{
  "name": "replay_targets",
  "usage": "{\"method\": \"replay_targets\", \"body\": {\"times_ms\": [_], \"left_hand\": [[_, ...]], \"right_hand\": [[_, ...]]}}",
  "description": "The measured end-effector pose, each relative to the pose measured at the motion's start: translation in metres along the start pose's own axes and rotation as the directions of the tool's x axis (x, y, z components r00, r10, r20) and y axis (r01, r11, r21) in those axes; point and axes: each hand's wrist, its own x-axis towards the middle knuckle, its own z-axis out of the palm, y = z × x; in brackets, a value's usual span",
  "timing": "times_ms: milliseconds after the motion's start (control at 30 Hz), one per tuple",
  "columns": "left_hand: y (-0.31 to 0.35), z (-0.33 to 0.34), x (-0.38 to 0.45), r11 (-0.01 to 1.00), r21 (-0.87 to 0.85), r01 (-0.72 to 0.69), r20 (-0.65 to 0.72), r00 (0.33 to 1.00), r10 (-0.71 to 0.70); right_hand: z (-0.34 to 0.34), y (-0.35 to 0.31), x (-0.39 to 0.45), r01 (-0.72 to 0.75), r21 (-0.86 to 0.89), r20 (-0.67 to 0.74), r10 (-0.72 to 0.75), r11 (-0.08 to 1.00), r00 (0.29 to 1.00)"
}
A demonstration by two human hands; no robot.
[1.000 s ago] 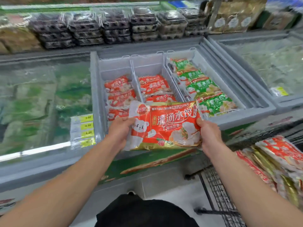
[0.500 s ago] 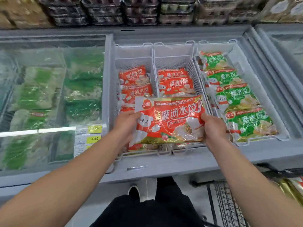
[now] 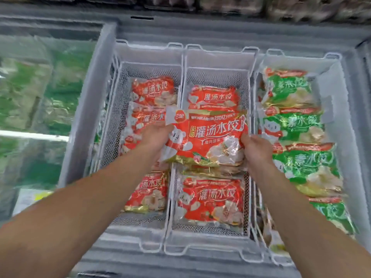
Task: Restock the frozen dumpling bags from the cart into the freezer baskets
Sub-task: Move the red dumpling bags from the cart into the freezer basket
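I hold a red dumpling bag [image 3: 208, 137] flat over the middle freezer basket [image 3: 216, 61]. My left hand [image 3: 155, 135] grips its left edge and my right hand [image 3: 254, 146] grips its right edge. Under it lie more red bags, one in front [image 3: 211, 199] and one behind [image 3: 213, 96]. The left basket [image 3: 148, 63] holds several red bags [image 3: 152, 91] too. The cart is out of view.
The right basket [image 3: 301, 59] is filled with green dumpling bags [image 3: 297, 127]. A closed glass lid [image 3: 46, 93] covers green packs at the left. The freezer's front rim [image 3: 180, 263] runs below the baskets. Shelved trays line the top edge.
The bag has gone from in front of the freezer to over the middle basket, and lower. My view has moved closer and tilted down, so the cart has dropped out of sight.
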Motion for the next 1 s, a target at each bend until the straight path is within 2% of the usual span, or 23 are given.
{"method": "replay_targets", "body": {"times_ms": [267, 433, 533, 600, 667, 733, 833, 1000], "left_hand": [[0.055, 0.075, 0.096, 0.992, 0.125, -0.031, -0.092, 0.995, 0.042], [0.082, 0.106, 0.162, 0.995, 0.103, -0.012, -0.105, 0.994, 0.023], [0.099, 0.119, 0.183, 0.971, 0.226, -0.082, -0.082, 0.991, 0.103], [0.108, 0.126, 0.188, 0.927, 0.343, -0.151, -0.032, 0.985, 0.172], [0.109, 0.128, 0.182, 0.837, 0.501, -0.220, 0.032, 0.971, 0.236], [0.100, 0.122, 0.166, 0.770, 0.576, -0.273, 0.116, 0.960, 0.254], [0.081, 0.102, 0.132, 0.746, 0.590, -0.309, 0.203, 0.951, 0.233], [0.061, 0.058, 0.065, 0.707, 0.622, -0.336, 0.234, 0.942, 0.241]], "right_hand": [[0.018, -0.053, 0.126, 0.024, -0.075, 0.008, -0.023, 0.997, 1.000], [0.037, -0.088, 0.188, 0.088, -0.129, 0.005, -0.088, 0.988, 0.996], [0.044, -0.098, 0.214, 0.081, -0.193, 0.109, -0.060, 0.978, 0.992], [0.045, -0.100, 0.222, 0.161, -0.275, 0.155, -0.121, 0.948, 0.980], [0.043, -0.099, 0.215, 0.252, -0.349, 0.120, -0.223, 0.903, 0.967], [0.042, -0.093, 0.198, 0.272, -0.391, 0.146, -0.232, 0.879, 0.962], [0.039, -0.075, 0.165, 0.279, -0.437, 0.182, -0.220, 0.855, 0.958], [0.038, -0.058, 0.085, 0.327, -0.541, 0.225, -0.241, 0.775, 0.944]]}}
